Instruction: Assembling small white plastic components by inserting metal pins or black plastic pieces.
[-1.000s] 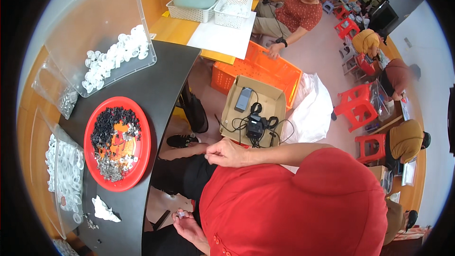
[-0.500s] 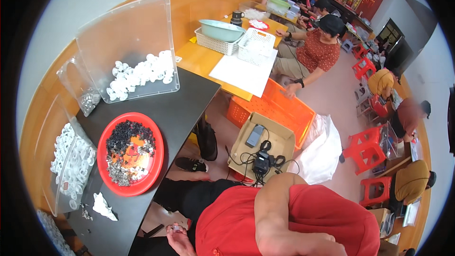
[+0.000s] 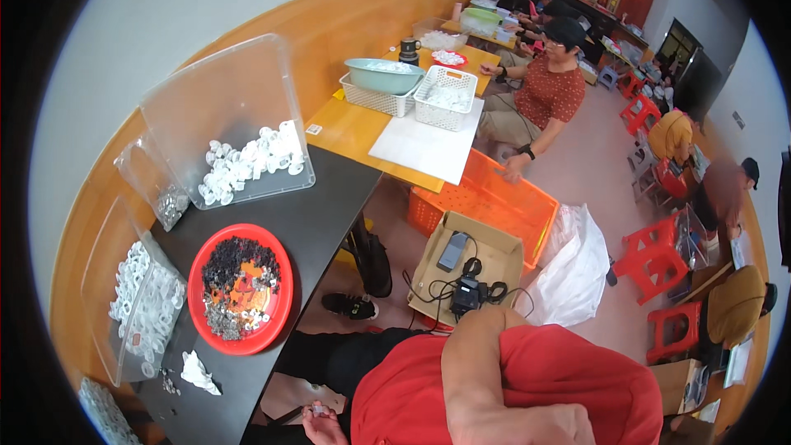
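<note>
My left hand (image 3: 324, 427) is low beside the edge of the dark table (image 3: 329, 189), its fingers curled around a small pale piece (image 3: 319, 410) whose kind I cannot make out. My bent right arm crosses in front of my red shirt (image 3: 412, 379). At the bottom edge, my right hand (image 3: 556, 426) is partly cut off and its fingers are hidden. On the table, a round red tray (image 3: 284, 313) carries heaps of small black parts (image 3: 231, 264), silvery metal parts (image 3: 227, 323) and some white ones. A crumpled white tissue (image 3: 198, 372) lies near it.
Clear bins of white plastic parts (image 3: 255, 161) (image 3: 144, 305) stand on the table. Beyond are a cardboard box (image 3: 420, 280) with black cables, an orange crate (image 3: 535, 206) and a white bag (image 3: 577, 272). A seated co-worker (image 3: 544, 91) reaches toward the crate; red stools (image 3: 651, 259) stand right.
The whole view has shifted, so the table, tray and boxes appear lower and slightly farther right. My left hand still has the small piece; my right arm stays bent.
</note>
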Motion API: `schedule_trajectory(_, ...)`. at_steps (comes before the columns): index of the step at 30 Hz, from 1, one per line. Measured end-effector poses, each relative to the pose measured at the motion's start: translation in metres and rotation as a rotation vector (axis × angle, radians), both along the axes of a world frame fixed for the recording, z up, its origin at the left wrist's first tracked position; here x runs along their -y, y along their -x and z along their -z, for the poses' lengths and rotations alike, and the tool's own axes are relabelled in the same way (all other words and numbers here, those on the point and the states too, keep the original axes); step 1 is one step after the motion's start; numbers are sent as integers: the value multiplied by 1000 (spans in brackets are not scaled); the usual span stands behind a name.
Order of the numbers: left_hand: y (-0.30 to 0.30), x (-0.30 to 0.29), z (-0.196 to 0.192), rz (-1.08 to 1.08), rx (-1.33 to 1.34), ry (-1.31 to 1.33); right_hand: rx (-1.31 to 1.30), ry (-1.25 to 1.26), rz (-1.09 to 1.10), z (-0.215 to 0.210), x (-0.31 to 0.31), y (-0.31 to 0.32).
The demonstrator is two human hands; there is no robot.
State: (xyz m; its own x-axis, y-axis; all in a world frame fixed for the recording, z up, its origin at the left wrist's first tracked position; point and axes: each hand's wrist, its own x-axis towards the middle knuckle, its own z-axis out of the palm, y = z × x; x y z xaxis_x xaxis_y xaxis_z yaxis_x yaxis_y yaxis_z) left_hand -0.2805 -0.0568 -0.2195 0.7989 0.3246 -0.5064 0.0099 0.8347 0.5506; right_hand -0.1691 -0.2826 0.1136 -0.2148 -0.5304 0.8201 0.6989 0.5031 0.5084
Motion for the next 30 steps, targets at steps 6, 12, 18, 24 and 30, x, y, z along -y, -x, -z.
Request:
schedule_trajectory(6,-2,-2,6,34,12,-19,16,265,-339,-14,44,-10)
schedule_trajectory(12,-1,0,-1,-35,-18,-3,-47,460,-748,-21,48,-15)
schedule_trajectory(18,1,0,10,-30,-10,-5,-60,662,-822,-14,54,-45)
schedule_trajectory(24,2,0,6,-8,-47,-14,-22,853,-858,-6,74,-78)
schedule_trajectory(30,30,-3,-40,-80,107,-1,2,861,-871,-1,76,-74)
